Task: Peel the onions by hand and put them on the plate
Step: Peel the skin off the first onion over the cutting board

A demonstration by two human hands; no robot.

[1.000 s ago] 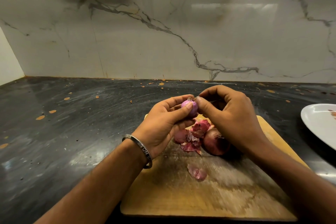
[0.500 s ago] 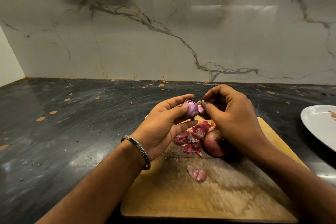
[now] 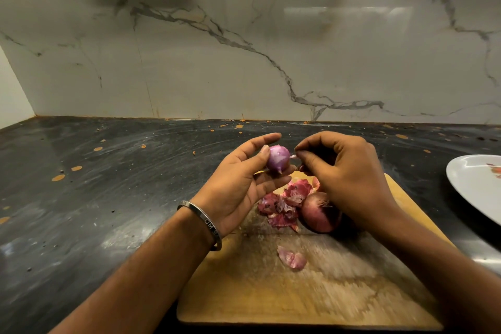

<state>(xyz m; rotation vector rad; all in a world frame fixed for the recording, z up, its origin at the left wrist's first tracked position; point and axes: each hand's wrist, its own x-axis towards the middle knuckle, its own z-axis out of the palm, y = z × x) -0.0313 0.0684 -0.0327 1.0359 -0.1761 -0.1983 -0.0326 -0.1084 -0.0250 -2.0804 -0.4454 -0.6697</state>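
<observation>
Fingers (image 3: 271, 183) of the left hand (image 3: 238, 184) grip a peeled onion (image 3: 278, 158); the right hand (image 3: 344, 171) pinches a skin shred (image 3: 293, 156).

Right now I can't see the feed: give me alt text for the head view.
Above a wooden cutting board, the left hand holds a small, mostly peeled purple onion while the right hand pinches a scrap of skin beside it. An unpeeled onion and loose peels lie on the board; a white plate sits at the right on the dark counter.
</observation>
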